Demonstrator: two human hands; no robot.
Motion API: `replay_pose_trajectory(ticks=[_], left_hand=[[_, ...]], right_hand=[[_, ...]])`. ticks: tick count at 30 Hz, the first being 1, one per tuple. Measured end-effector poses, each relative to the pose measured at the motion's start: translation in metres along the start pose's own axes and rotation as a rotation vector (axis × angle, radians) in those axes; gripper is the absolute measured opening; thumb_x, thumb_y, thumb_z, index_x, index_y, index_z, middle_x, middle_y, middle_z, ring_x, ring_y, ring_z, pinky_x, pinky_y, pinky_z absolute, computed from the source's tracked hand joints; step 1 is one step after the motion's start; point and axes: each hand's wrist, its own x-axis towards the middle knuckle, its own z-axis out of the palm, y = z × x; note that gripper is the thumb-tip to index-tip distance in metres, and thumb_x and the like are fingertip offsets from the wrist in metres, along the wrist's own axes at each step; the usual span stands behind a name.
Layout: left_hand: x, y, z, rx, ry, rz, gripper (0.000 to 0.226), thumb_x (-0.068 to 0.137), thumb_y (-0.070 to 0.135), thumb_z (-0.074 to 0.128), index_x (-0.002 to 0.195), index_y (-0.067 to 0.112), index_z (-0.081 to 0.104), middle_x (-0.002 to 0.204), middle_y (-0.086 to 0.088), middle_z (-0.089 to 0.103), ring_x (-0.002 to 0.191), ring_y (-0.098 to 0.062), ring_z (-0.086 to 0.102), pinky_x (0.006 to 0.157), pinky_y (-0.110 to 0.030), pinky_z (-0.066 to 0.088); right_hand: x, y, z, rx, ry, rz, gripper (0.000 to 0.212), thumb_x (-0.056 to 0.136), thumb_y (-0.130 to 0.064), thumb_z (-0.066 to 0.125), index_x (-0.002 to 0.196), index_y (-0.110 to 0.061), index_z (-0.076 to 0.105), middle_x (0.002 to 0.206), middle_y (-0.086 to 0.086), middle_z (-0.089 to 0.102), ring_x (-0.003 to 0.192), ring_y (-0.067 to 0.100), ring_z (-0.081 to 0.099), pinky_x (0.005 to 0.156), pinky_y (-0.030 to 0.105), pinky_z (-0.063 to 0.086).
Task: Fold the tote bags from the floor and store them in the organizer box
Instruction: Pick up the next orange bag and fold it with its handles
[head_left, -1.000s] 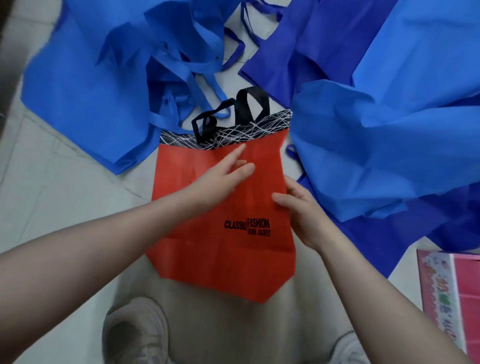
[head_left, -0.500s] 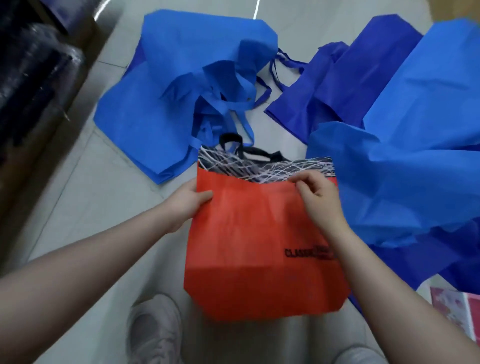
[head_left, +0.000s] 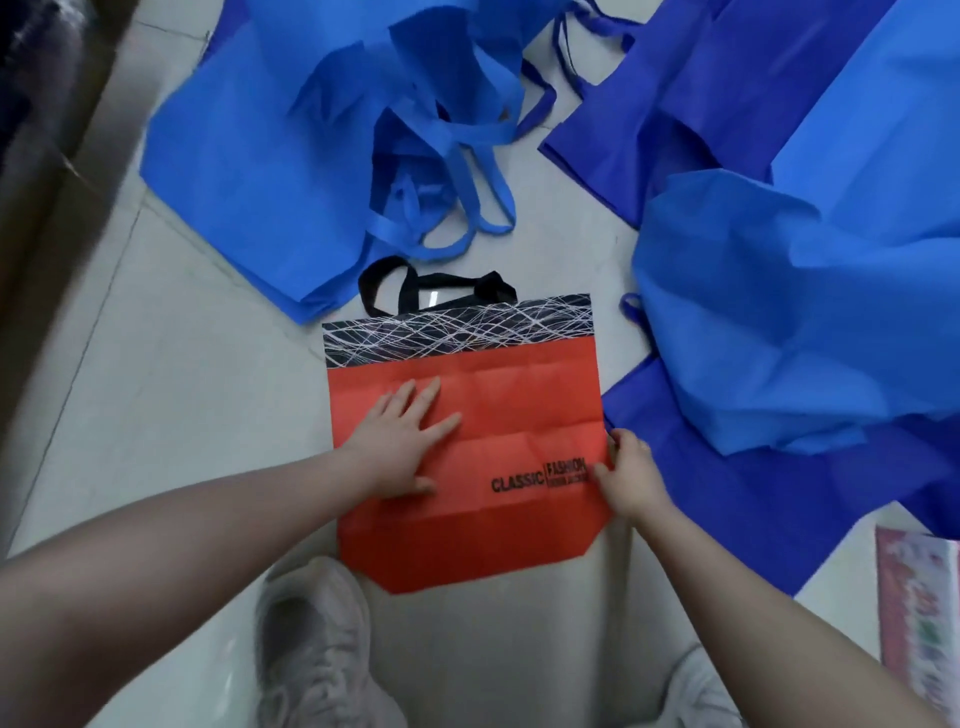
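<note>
Nearest to us, 2 pale sneakers stand on the tiled floor (head_left: 156, 364): the left sneaker (head_left: 317, 644) shows nearly whole, the right sneaker (head_left: 696, 691) only at the bottom edge. At the right edge lies a pink patterned box (head_left: 919, 613), cut off by the frame.

Just beyond our feet the red tote bag (head_left: 519, 410) lies flat on the tiles, its bottom edge toward us, creases crossing its face, and "CLASSIC FASHION" printed low on the right. Our left hand (head_left: 402, 441) lies on its left half, palm down, fingers straight and spread, grasping nothing. Our right hand (head_left: 628, 478) is at the bag's right edge, with the thumb on top of the fabric beside the print and the fingers curled at the edge, pinching it.

Farther on, the bag's black band with white scribbled lines (head_left: 457, 332) crosses its top, and the black handles (head_left: 415, 288) lie on the tiles past it.

Beyond, a light blue tote bag (head_left: 249, 171) with tangled straps lies to the left, a dark blue tote bag (head_left: 649, 124) behind, and another light blue tote bag (head_left: 789, 312) is heaped to the right.
</note>
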Motion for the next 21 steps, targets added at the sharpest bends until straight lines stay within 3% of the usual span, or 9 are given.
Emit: replay_pose_trajectory(ticks=[4,6,8,9,11,13,16,19,21], left_hand=[[0.014,-0.002,-0.002,-0.017,-0.095,-0.044,0.089,0.083,0.065,0.048,0.148,0.038,-0.007,0.154,-0.008,-0.027,0.142,-0.037,-0.017,0.115,-0.048,0.005],[0.022,-0.009,-0.008,-0.064,-0.065,-0.048,0.079,0.087,0.062,0.044,0.148,0.039,-0.001,0.155,-0.002,-0.023,0.143,-0.033,-0.015,0.117,-0.046,0.005],[0.028,-0.016,-0.018,-0.132,-0.042,-0.039,0.072,0.09,0.059,0.042,0.148,0.039,0.005,0.157,0.002,-0.017,0.144,-0.029,-0.012,0.118,-0.043,0.006],[0.031,-0.019,-0.022,-0.164,-0.04,-0.03,0.07,0.09,0.058,0.042,0.148,0.038,0.008,0.158,0.003,-0.014,0.144,-0.028,-0.011,0.118,-0.042,0.006],[0.035,-0.022,-0.031,-0.248,-0.057,-0.02,0.066,0.091,0.057,0.041,0.148,0.036,0.016,0.158,0.004,-0.009,0.144,-0.027,-0.01,0.118,-0.039,0.004],[0.038,-0.019,-0.044,-0.37,-0.107,-0.02,0.061,0.092,0.056,0.04,0.147,0.032,0.025,0.159,0.003,-0.001,0.145,-0.024,-0.007,0.116,-0.035,0.0],[0.034,-0.014,-0.078,-0.627,-0.257,-0.015,0.071,0.083,0.064,0.037,0.143,0.026,0.036,0.154,0.006,0.022,0.143,-0.014,0.016,0.116,-0.03,0.006],[0.02,-0.01,-0.109,-0.772,-0.251,0.034,0.066,0.083,0.066,0.034,0.139,0.033,0.041,0.142,0.019,0.036,0.133,-0.004,0.032,0.113,-0.026,0.016],[0.013,-0.004,-0.123,-0.838,-0.147,0.094,0.065,0.083,0.069,0.033,0.137,0.035,0.044,0.138,0.021,0.041,0.129,-0.001,0.036,0.11,-0.024,0.021]], right_hand=[[-0.001,0.003,0.006,0.117,-0.023,0.045,0.056,0.09,-0.011,0.054,0.14,-0.005,0.028,0.129,0.02,0.053,0.115,0.034,0.052,0.09,0.036,0.041],[-0.003,0.0,0.005,0.294,0.001,0.025,0.056,0.092,-0.01,0.051,0.142,-0.013,0.025,0.112,0.018,0.062,0.095,0.027,0.061,0.079,0.032,0.044],[-0.005,-0.003,-0.003,0.458,0.042,-0.051,0.039,0.093,-0.007,0.046,0.129,-0.021,0.04,0.081,0.006,0.065,0.065,0.01,0.056,0.06,0.022,0.042],[-0.006,-0.006,-0.01,0.554,0.029,-0.074,0.031,0.093,-0.004,0.042,0.118,-0.022,0.05,0.075,0.001,0.063,0.059,0.006,0.052,0.056,0.019,0.039],[-0.01,-0.012,-0.029,0.765,-0.093,-0.047,0.036,0.091,0.004,0.033,0.099,-0.016,0.063,0.069,-0.002,0.064,0.055,0.005,0.052,0.052,0.018,0.041],[-0.011,-0.009,-0.045,0.916,-0.244,-0.029,0.041,0.087,0.011,0.029,0.097,-0.006,0.065,0.062,-0.004,0.066,0.051,0.004,0.055,0.05,0.015,0.045],[-0.008,-0.001,-0.056,0.772,-0.333,-0.074,0.028,0.093,0.003,0.044,0.1,-0.012,0.066,0.085,0.006,0.071,0.067,0.01,0.064,0.06,0.02,0.053],[-0.005,0.004,-0.053,0.462,-0.256,-0.077,0.025,0.087,0.004,0.049,0.075,-0.01,0.067,0.063,0.007,0.063,0.045,0.005,0.051,0.047,0.021,0.036],[0.001,0.004,-0.045,0.342,-0.165,-0.041,0.038,0.09,-0.015,0.057,0.053,-0.012,0.055,0.049,0.004,0.055,0.039,0.01,0.043,0.047,0.024,0.033]])
